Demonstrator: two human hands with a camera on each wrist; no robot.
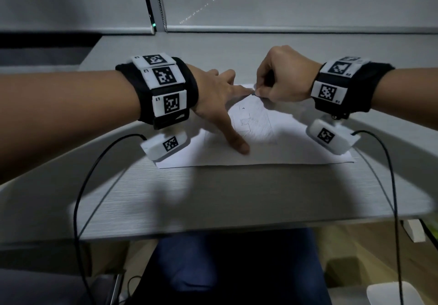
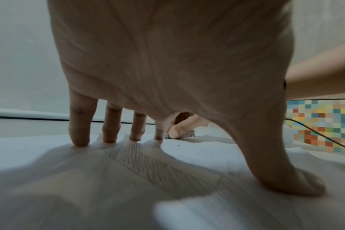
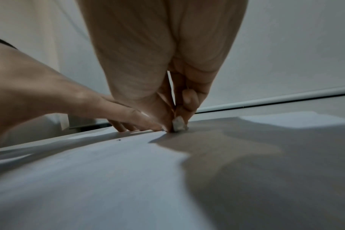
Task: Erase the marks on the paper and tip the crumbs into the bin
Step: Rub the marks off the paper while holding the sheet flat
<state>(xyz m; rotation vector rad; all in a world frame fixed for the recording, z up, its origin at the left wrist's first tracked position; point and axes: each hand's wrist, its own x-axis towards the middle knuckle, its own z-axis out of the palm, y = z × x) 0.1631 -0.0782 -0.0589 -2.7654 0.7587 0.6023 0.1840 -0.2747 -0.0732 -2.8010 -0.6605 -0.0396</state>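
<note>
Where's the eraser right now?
The small white eraser is pinched in the right hand, pressed on the white paper sheet's far edge, beside the left hand's fingertips.

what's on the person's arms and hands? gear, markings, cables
Both forearms are bare, no sleeves. The left hand and right hand wear no gloves. Each wrist carries a black band faced with white tiles printed with black square codes. A white coded box hangs under each wrist, with a thin black cable looping off it.

You see dim, cool light, soft shadows on the grey wood-grain worktop (image 1: 213, 200), edges blurred and bowed, wrist views grainy
</note>
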